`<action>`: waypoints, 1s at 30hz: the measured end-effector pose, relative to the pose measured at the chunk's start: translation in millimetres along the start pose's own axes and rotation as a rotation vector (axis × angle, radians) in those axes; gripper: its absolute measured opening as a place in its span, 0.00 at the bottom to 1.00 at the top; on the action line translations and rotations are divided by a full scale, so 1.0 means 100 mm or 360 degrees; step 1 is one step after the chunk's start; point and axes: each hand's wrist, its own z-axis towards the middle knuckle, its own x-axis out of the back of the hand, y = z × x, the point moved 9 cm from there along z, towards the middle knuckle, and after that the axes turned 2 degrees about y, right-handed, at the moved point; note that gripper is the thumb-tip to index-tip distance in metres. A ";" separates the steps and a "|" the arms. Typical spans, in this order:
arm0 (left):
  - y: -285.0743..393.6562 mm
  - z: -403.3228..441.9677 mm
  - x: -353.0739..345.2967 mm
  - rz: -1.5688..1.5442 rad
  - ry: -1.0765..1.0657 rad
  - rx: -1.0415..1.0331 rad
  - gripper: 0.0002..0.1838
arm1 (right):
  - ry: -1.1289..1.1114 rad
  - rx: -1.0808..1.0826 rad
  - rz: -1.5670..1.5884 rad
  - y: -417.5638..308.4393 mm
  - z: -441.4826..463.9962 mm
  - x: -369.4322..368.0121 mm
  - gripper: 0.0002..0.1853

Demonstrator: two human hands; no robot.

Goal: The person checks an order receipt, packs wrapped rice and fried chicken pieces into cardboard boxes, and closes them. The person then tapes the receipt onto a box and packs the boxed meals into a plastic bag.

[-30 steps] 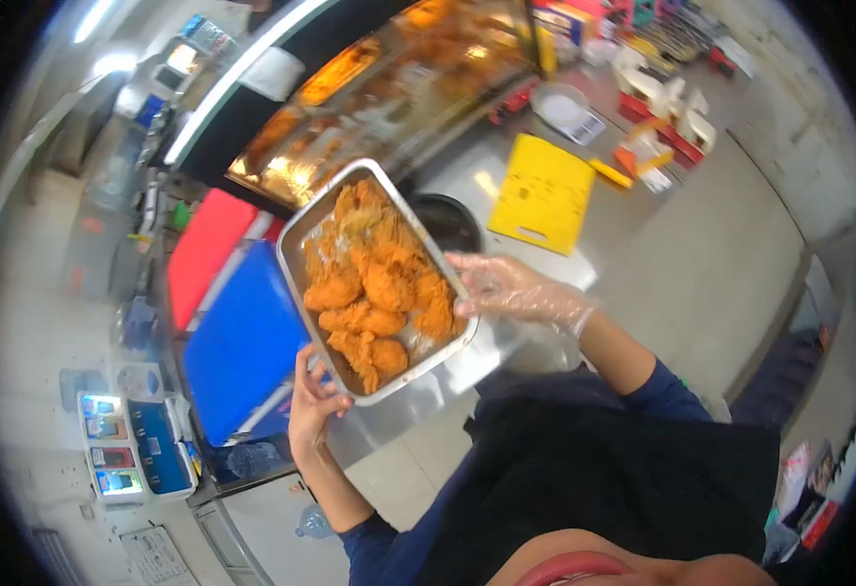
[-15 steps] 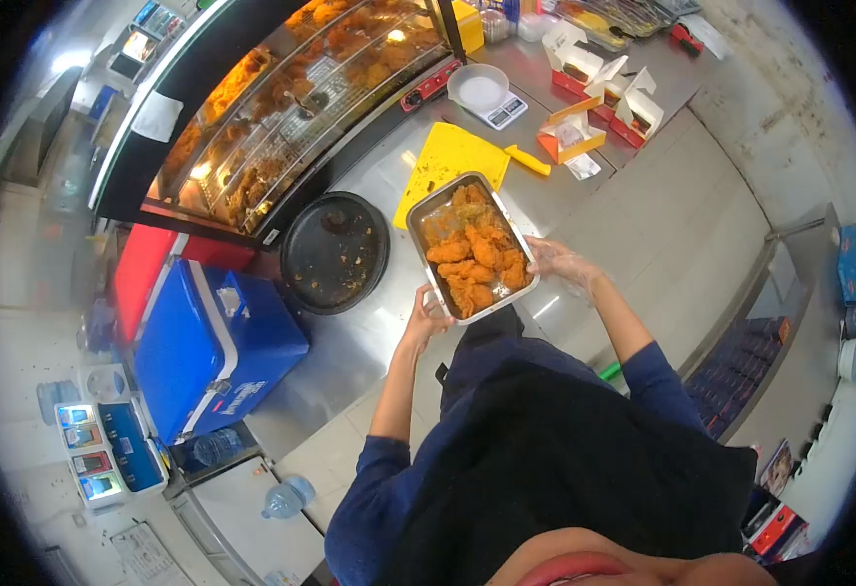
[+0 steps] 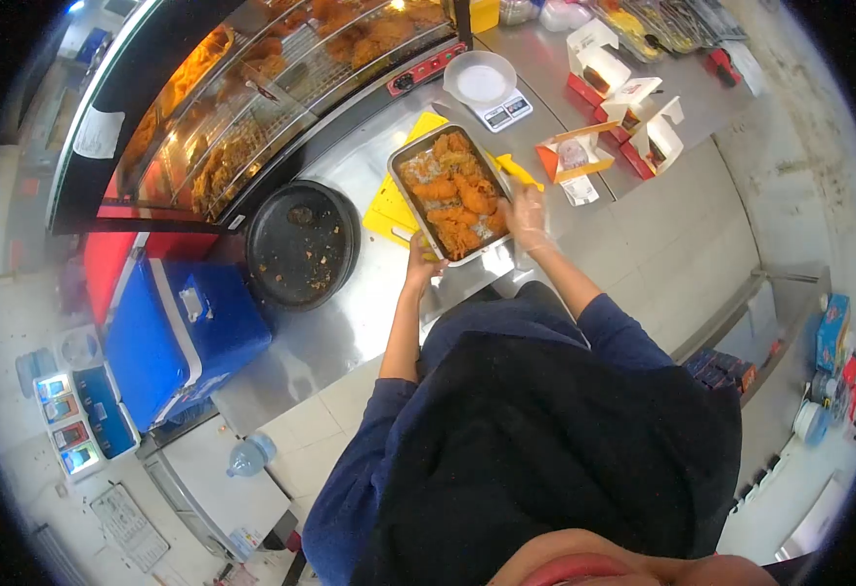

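Observation:
My left hand (image 3: 423, 264) grips the lower left corner of a metal tray (image 3: 411, 212) that holds several pieces of fried chicken (image 3: 457, 195). On the tray's right side, my right hand (image 3: 529, 220) wears a clear plastic glove and has its fingers at the rim. The tray lies over a yellow cutting board (image 3: 385, 217), covering most of it; whether it rests on the board I cannot tell. A yellow-handled knife (image 3: 520, 172) shows just beyond the tray's right edge.
A round black pan (image 3: 301, 244) sits left of the tray, beside a blue cooler (image 3: 179, 327). Behind is a glass display case (image 3: 281, 98) with fried food. A scale (image 3: 506, 109) with a bowl and open food boxes (image 3: 573, 156) stand at the back right.
The tray and both hands have moved away from my body, over the cutting board and near the counter. The view has shifted, bringing the pan and blue cooler into fuller sight.

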 end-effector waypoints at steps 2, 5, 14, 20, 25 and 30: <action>0.04 -0.05 -0.11 -0.0166 -0.0025 0.0128 0.53 | 0.0085 0.0299 0.0395 -0.48 0.13 0.06 0.25; -0.08 -0.07 -0.16 -0.0233 -0.0015 0.0078 0.45 | -0.0205 0.0195 0.0185 -0.72 0.20 -0.22 0.27; -0.10 -0.47 0.13 -0.0424 0.0455 0.0071 0.28 | -0.1042 -0.1037 0.2310 -0.36 0.38 -0.32 0.30; -0.57 -0.89 0.26 -0.0836 0.0993 0.0235 0.22 | -0.1394 -0.1153 0.3994 0.21 1.27 1.25 0.28; -0.77 -0.99 -0.02 -0.1051 0.1362 0.0275 0.20 | -0.0606 -0.0707 0.2530 1.55 2.69 1.79 0.25; -0.65 -1.02 -0.71 -0.1232 0.1487 0.0257 0.18 | -0.0640 -0.0146 0.0807 3.39 4.31 0.15 0.33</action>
